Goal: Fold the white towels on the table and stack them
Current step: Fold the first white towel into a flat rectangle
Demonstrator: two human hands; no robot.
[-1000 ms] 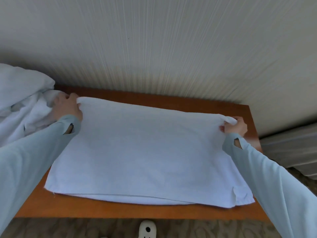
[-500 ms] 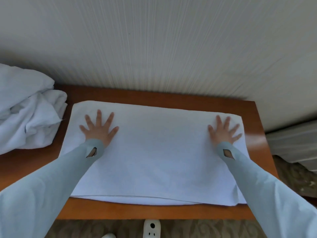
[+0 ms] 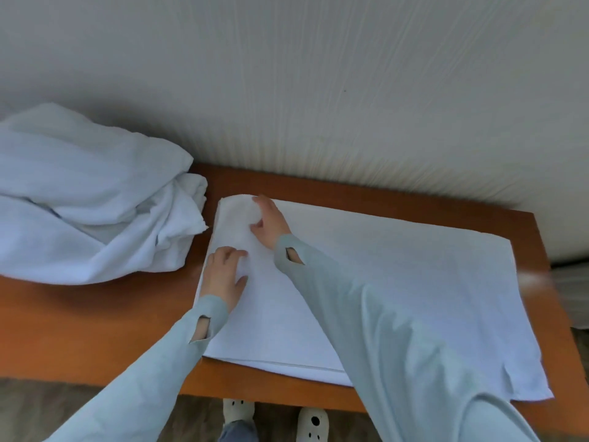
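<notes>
Both hands on left end of towel, table.

Near edge: two pale slippers (image 3: 274, 417) under table (image 3: 95, 333) front, on patterned floor. Table: wood, reddish-brown. Towel (image 3: 414, 298), white, folded in layers, lies flat across table's centre and right; its near right corner overhangs the front edge. L hand (image 3: 223, 275) rests palm down on towel's left edge, fingers relaxed, slightly bent, gripping nothing. R hand (image 3: 269, 224), arm crossed over towel from the right, sits just beyond L hand near far left corner; fingers extended on cloth, thumb tucked under, whether it pinches a fold: cannot tell. Hands close, not touching. Pale blue sleeves w/ thumb slits. Far left: pile (image 3: 89, 202) of unfolded white towels, apart from flat towel. Behind: ribbed pale wall (image 3: 318, 90).
</notes>
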